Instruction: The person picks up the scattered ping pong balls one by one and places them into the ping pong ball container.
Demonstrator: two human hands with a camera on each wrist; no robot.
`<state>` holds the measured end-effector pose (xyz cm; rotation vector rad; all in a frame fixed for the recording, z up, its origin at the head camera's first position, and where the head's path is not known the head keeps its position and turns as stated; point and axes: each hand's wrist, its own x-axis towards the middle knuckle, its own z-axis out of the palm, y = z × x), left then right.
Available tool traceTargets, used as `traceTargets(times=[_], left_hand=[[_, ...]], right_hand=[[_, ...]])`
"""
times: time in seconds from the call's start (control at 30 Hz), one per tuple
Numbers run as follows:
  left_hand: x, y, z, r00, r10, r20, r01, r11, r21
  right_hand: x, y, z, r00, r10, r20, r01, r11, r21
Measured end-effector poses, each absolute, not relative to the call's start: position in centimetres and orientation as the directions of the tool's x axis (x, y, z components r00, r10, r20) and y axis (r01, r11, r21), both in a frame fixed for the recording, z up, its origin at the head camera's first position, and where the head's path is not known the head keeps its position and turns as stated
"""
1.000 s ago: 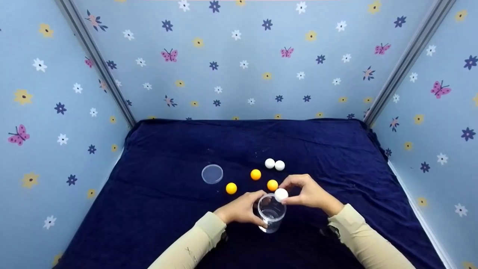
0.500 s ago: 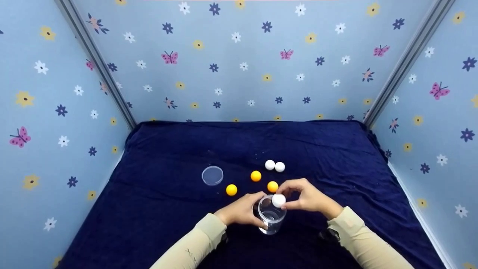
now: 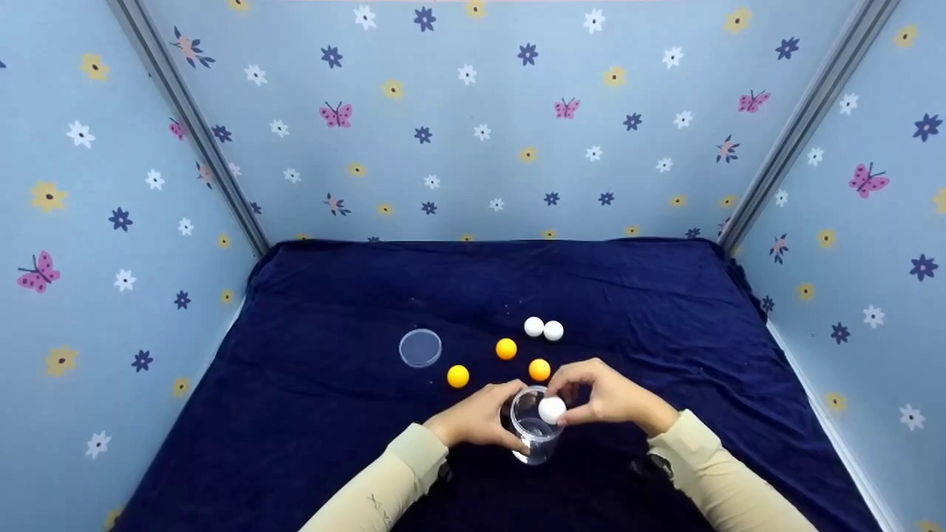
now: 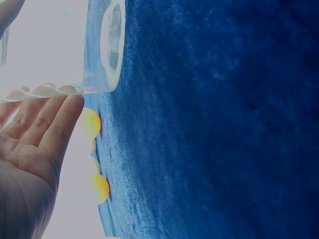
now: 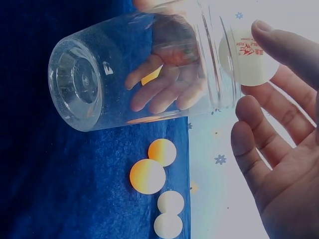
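Observation:
My left hand grips a clear plastic jar around its side, thumb in front and fingers behind. The jar stands upright with its mouth open, and through its wall in the right wrist view nothing lies on its bottom. Between thumb and fingers, my right hand pinches a white ping-pong ball with red print. That ball is right at the jar's mouth, partly inside the rim in the right wrist view. Behind the jar are orange ping-pong balls, the nearest one close to my right fingertips.
Two white ping-pong balls sit side by side farther back. Other orange balls lie left of the jar. A round clear lid rests on the dark blue cloth. Patterned walls enclose the back and sides.
My right hand has brought the white ping-pong ball down and slightly left, from the jar's right rim to its mouth. My left hand keeps its grip on the jar.

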<state>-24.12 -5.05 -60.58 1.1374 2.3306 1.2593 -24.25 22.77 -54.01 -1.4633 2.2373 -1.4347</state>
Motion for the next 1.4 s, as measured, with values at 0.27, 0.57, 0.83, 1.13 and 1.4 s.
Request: traceTargets(times=[0.27,0.57,0.83,1.13,1.4], left_hand=[[-24.22,-5.08,-60.53,-0.659,0.742,0.126,0.517,0.324,0.793],[-24.13,-5.08,-60.59,-0.660,0.741,0.119,0.510,0.326,0.796],[-24.18,-5.08,-60.66,-0.657,0.743,0.126,0.508,0.314,0.802],[-24.20,-5.17,-60.78,-0.654,0.744,0.133,0.508,0.302,0.807],[-24.24,-5.19,-60.65,-0.648,0.751,0.130,0.503,0.293,0.813]], right_hand=[[-24.34,22.69,-54.33,-0.507,-0.786,0.354,-0.649,0.077,-0.757],[-24.28,22.60,-54.57,-0.522,-0.795,0.311,-0.633,0.117,-0.765],[-24.44,22.64,-54.49,-0.511,-0.803,0.306,-0.649,0.128,-0.750],[-24.46,22.48,-54.16,-0.470,-0.845,0.255,-0.655,0.140,-0.743],[-24.44,22.41,-54.27,-0.458,-0.852,0.253,-0.652,0.129,-0.747]])
